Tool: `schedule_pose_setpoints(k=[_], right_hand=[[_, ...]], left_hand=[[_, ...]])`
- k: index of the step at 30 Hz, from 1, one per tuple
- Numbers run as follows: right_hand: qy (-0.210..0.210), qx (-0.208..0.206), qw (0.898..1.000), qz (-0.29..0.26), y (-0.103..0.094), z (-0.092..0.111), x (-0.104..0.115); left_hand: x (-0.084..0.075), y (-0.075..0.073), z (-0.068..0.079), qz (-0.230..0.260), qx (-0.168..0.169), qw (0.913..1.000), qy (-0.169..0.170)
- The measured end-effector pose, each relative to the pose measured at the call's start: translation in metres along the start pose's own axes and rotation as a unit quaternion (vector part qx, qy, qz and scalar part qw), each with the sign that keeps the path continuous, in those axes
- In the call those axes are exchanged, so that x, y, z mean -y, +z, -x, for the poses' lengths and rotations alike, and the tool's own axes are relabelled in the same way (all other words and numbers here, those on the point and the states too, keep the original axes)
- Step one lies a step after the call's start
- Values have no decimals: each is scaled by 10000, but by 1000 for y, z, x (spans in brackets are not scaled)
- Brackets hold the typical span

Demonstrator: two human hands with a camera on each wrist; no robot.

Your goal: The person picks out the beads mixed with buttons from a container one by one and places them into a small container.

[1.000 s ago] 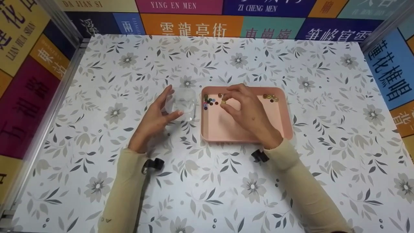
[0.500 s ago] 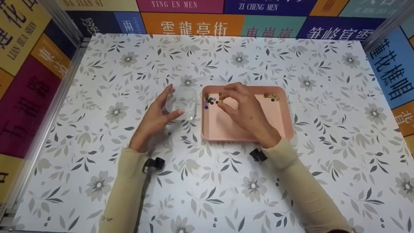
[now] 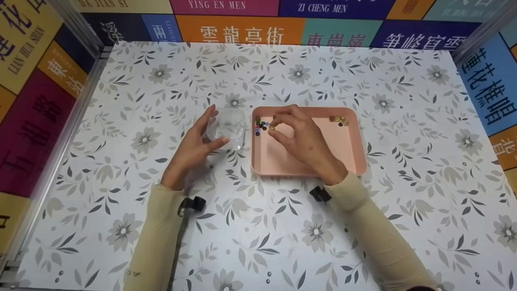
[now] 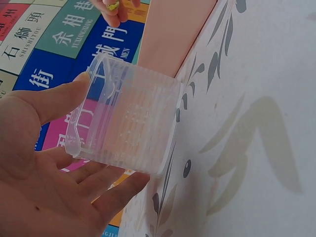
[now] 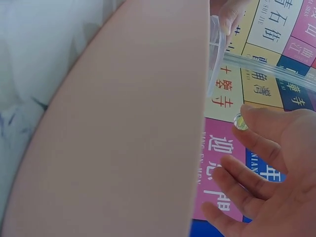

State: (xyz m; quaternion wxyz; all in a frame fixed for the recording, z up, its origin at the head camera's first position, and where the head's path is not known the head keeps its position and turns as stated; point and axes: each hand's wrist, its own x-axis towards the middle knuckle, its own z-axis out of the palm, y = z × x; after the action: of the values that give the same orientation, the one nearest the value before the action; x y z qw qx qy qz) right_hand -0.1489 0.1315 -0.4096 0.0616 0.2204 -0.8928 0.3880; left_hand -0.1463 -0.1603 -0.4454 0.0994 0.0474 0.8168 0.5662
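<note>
My left hand [image 3: 194, 147] holds a clear plastic box [image 3: 233, 128] standing on the table, its thumb at the rim and its fingers around the far side, as the left wrist view shows. My right hand [image 3: 307, 141], over the pink tray [image 3: 307, 166], pinches a clear marble with yellow inside [image 5: 240, 122] between thumb and forefinger. Its other fingers are loosely bent. Dark and coloured marbles [image 3: 258, 126] gather in the tray's far left corner. Another group of yellowish and dark marbles [image 3: 338, 120] lies at the far right corner.
The table [image 3: 258, 246] has a white cover with grey flowers and leaves. The tray's raised wall [image 3: 360, 141] stands just right of the box. Coloured panels with lettering [image 3: 242, 32] rise behind the table and at both sides.
The right hand has moved a little left over the tray, carrying the pinched marble toward the box. The left hand and the box have stayed in place.
</note>
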Motion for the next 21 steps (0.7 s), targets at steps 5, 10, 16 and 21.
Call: schedule_pose_setpoints(k=[5, 10, 16, 21], right_hand=[[-66, 24, 10000, -45, 2, 0, 2], [-54, -4, 10000, -57, 4, 0, 2], [-27, 16, 9999, -98, 6, 0, 1], [-12, 63, 9999, -134, 8, -1, 2]], left_hand=[[-1, 0, 0, -28, -2, 10000, 42], [-1, 0, 1, -40, -17, 10000, 9], [-1, -1, 2, -99, -19, 9999, -21], [-1, 0, 2, -92, -17, 10000, -17]])
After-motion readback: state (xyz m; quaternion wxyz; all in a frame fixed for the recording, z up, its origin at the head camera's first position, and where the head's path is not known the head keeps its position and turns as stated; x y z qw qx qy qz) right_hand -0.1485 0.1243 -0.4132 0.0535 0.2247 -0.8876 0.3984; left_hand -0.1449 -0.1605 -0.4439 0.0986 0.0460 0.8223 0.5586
